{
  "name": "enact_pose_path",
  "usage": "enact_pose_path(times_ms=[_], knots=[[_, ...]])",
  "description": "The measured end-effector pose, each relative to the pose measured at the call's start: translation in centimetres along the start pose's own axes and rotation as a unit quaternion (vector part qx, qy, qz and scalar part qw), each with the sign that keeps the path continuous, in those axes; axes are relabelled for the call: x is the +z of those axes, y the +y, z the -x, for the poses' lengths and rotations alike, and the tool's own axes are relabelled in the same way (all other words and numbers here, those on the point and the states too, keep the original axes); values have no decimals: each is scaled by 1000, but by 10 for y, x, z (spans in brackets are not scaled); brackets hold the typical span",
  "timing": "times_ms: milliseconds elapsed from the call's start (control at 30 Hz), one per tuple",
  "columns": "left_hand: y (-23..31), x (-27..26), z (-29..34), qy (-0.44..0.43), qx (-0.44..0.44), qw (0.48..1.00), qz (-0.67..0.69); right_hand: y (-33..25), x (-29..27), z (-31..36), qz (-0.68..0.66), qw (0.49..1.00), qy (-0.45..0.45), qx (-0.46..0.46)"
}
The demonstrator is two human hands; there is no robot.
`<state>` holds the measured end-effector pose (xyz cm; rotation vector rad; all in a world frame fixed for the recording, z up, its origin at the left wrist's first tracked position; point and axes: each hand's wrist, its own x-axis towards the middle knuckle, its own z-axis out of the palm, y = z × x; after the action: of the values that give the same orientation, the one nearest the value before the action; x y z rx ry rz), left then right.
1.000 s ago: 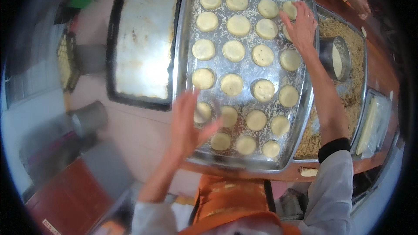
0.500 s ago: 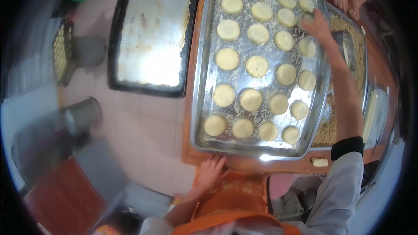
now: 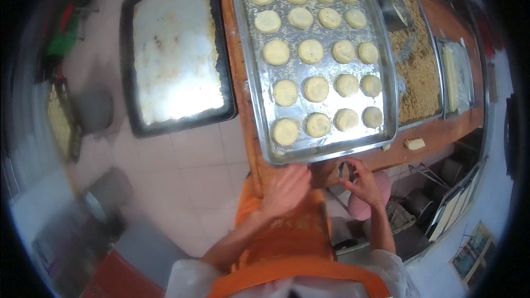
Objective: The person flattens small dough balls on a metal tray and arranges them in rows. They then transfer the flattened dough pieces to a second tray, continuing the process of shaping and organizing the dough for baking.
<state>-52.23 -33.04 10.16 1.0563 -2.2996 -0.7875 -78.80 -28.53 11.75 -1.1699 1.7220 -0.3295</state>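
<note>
Head view shows metal can (image 3: 394, 10) in crumbs (image 3: 418, 73) beside tray (image 3: 327, 70) of 24 rounds (image 3: 310, 51).

A small dark ring (image 3: 340, 172), tilted on edge, sits in the right hand (image 3: 364, 184).

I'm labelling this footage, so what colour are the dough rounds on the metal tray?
The dough rounds are pale yellow, seen best in the head view.

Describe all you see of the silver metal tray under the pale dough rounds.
This shiny silver rectangular metal tray has a raised rim, its far end out of frame. It lies on the brown table, bearing six visible rows of four pale round dough pieces amid scattered specks. The bare left hand is beside its near edge; contact is unclear.
</note>
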Motion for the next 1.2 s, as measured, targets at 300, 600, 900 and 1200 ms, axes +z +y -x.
enact_pose_path(times_ms=[300, 600, 900, 1200], knots=[[-69, -15, -89, -204, -110, 969, -86, -22, 0, -21, 119, 959, 216, -139], [-54, -19, -106, -319, -126, 924, -168, -31, -36, -116, 208, 969, 15, -133], [-113, -108, -40, -114, -200, 777, 585, -84, -11, -95, -20, 994, 71, -85], [-323, -224, 54, 70, -341, 922, 168, -274, 254, -203, -42, 990, -33, -133]])
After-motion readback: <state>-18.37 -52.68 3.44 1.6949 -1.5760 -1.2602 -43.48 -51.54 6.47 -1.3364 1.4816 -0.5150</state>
